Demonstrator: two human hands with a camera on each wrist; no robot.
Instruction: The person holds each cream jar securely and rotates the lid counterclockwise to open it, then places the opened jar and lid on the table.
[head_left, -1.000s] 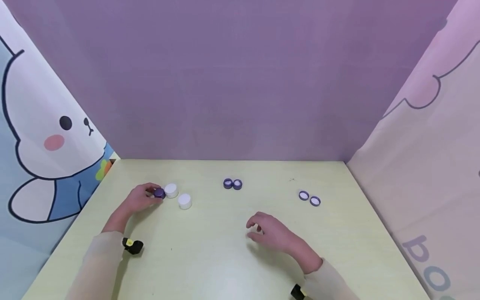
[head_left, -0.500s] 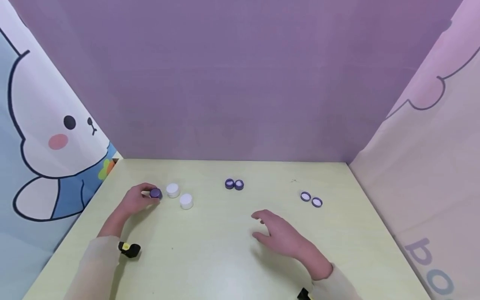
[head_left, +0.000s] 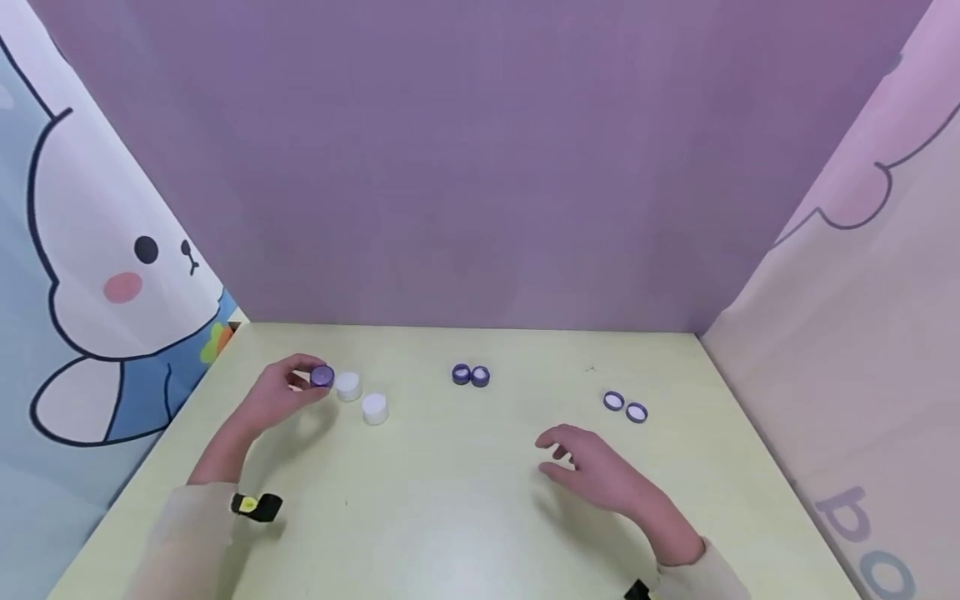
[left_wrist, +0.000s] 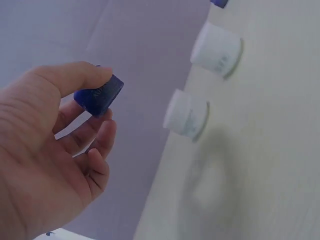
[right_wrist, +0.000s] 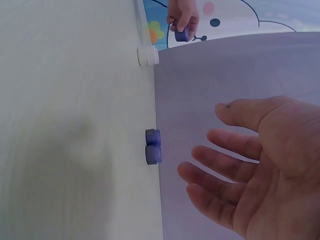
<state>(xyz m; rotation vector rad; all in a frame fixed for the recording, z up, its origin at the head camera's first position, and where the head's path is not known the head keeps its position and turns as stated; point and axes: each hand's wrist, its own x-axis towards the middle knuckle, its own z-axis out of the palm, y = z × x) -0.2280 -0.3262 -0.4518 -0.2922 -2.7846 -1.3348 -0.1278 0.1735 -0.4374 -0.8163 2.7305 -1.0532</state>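
Head: over the far left of the table (head_left: 450, 517), the left hand (head_left: 276, 396) pinches a purple cap (head_left: 322, 377) near two white tubs (head_left: 375, 410); the right hand (head_left: 600, 473) hovers right. Left wrist: the thumb (left_wrist: 82, 76) presses the cap. Right wrist: fingers (right_wrist: 225, 162) apart, relaxed.

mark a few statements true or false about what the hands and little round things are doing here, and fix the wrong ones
1. The left hand holds a purple cap raised off the table. True.
2. The right hand also holds a cap. False: it holds nothing.
3. Two white containers stand on the table, left of the middle purple pair. True.
4. That middle purple pair is stacked one on top of the other. False: they sit side by side.
5. The right hand is nearer to the purple-rimmed discs on the right than to the white containers. True.
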